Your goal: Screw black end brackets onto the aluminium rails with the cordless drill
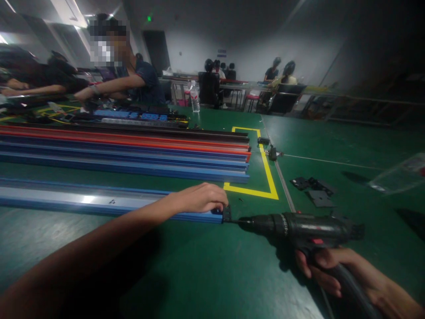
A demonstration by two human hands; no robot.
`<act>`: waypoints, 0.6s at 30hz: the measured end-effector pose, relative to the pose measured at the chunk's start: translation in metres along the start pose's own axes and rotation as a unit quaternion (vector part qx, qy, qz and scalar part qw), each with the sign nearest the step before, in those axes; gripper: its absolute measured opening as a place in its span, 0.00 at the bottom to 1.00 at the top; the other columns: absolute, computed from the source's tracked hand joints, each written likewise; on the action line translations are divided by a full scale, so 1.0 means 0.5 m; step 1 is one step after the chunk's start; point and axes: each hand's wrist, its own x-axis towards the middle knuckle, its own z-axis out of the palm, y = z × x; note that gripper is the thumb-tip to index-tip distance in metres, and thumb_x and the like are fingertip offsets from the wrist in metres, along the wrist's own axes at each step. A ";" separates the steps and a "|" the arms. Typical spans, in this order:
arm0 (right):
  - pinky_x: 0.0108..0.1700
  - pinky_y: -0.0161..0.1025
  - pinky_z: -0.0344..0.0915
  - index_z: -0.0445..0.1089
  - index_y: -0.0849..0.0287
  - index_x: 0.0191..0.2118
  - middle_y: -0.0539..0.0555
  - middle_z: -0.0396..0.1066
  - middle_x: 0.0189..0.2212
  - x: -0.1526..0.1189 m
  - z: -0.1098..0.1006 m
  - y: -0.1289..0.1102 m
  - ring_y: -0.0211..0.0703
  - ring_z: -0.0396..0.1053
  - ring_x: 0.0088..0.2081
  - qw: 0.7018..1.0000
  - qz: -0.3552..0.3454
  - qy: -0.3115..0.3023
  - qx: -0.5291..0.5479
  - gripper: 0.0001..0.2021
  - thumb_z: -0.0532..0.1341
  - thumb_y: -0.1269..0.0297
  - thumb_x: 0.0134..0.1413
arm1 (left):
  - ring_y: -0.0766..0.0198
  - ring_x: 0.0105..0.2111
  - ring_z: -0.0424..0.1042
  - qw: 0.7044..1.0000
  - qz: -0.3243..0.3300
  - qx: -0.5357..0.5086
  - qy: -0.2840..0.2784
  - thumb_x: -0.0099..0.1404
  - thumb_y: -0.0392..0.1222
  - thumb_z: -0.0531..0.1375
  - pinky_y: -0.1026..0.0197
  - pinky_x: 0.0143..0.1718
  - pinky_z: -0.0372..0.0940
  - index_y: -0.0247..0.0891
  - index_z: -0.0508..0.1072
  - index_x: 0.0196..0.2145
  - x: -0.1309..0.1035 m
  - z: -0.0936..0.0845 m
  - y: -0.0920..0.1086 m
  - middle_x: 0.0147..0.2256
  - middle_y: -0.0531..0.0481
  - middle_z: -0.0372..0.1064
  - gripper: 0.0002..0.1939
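Observation:
A long blue rail (133,200) lies across the green table, with a small black end piece (227,213) at its right end. My left hand (207,198) is closed over that end, fingers curled down on the rail beside the end piece. In my right hand (327,268) is a black power drill (308,227), gripped by its handle and lying level. Its thin bit points left, and the tip meets or nearly meets the end piece; exact contact is too small to tell.
Blue, red and black rails (126,153) lie beyond my left hand. Yellow tape (269,177) marks the table. Flat black plates (320,198) and a clear bottle (400,177) are at right. A person (146,82) works across the table; another bottle (195,99) stands farther back.

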 end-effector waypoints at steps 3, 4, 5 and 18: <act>0.21 0.28 0.67 0.80 0.68 0.38 0.62 0.76 0.30 0.000 0.002 -0.003 0.27 0.60 0.17 1.000 0.003 0.005 -0.004 0.13 0.67 0.64 0.48 | 0.61 0.43 0.73 1.000 -0.007 0.006 -0.001 0.72 0.34 0.56 0.57 0.47 0.67 0.37 0.76 0.42 -0.002 0.003 -0.002 0.41 0.45 0.75 0.08; 0.21 0.28 0.67 0.80 0.68 0.37 0.62 0.76 0.30 0.001 0.003 -0.004 0.27 0.61 0.17 1.000 0.003 0.008 -0.005 0.13 0.67 0.64 0.47 | 0.61 0.43 0.72 1.000 -0.009 0.008 -0.002 0.73 0.34 0.56 0.58 0.47 0.67 0.37 0.76 0.42 -0.003 0.004 -0.002 0.41 0.46 0.75 0.08; 0.21 0.27 0.67 0.80 0.68 0.37 0.62 0.76 0.30 0.001 0.004 -0.004 0.28 0.61 0.17 1.000 0.004 0.009 -0.003 0.13 0.67 0.64 0.47 | 0.61 0.43 0.72 1.000 -0.011 0.010 -0.003 0.73 0.35 0.55 0.58 0.47 0.66 0.37 0.75 0.42 -0.004 0.005 -0.003 0.41 0.46 0.74 0.08; 0.23 0.26 0.68 0.79 0.70 0.40 0.60 0.77 0.31 0.004 0.001 -0.008 0.29 0.66 0.20 0.999 -0.009 -0.038 -0.003 0.13 0.65 0.67 0.51 | 0.60 0.45 0.72 0.999 -0.031 0.004 -0.023 0.74 0.35 0.55 0.57 0.47 0.65 0.38 0.74 0.45 -0.006 0.001 0.002 0.43 0.47 0.74 0.09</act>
